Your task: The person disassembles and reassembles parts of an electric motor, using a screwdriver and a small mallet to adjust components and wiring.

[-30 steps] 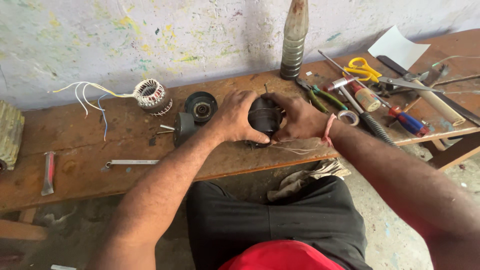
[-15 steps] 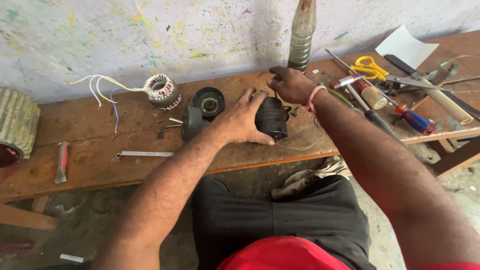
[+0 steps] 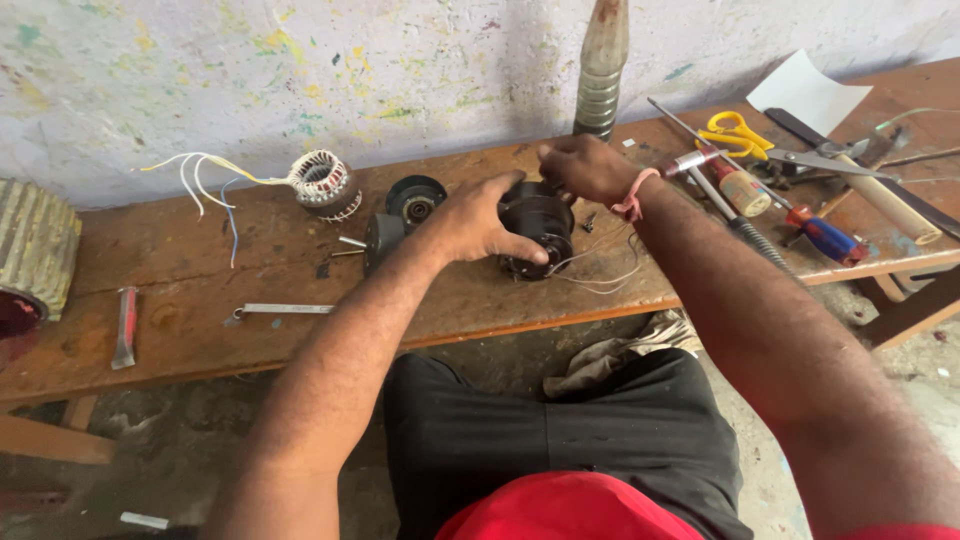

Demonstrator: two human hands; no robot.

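Bench: one long wooden bench (image 3: 200,340), its near edge toward the person's knees
Near edge: one flat metal wrench (image 3: 283,310) toward the left; one small red-handled tool (image 3: 125,327) further left
Motor housing: one black round motor housing (image 3: 538,232) at the middle of the bench, thin pale wires (image 3: 600,275) trailing from it toward the near edge
Left hand: left hand (image 3: 478,222) wrapped over the housing's left side, fingers curled, thumb on its front, gripping it
Right hand: right hand (image 3: 585,168) at the housing's top far side, fingers bunched at the top; what they pinch cannot be told
Other motor parts: two dark round parts, one end cap with a shaft (image 3: 380,242) and one bearing cap (image 3: 416,200), just left of the left hand
Winding: one copper-wound stator (image 3: 322,184) near the far edge, white and blue leads running left
Right end: one pair of yellow scissors (image 3: 738,133), one blue-and-red screwdriver (image 3: 825,235), one white paper (image 3: 808,92)
Far edge: one tall grimy bottle (image 3: 601,70) against the wall
Left end: one ribbed casing (image 3: 35,250)
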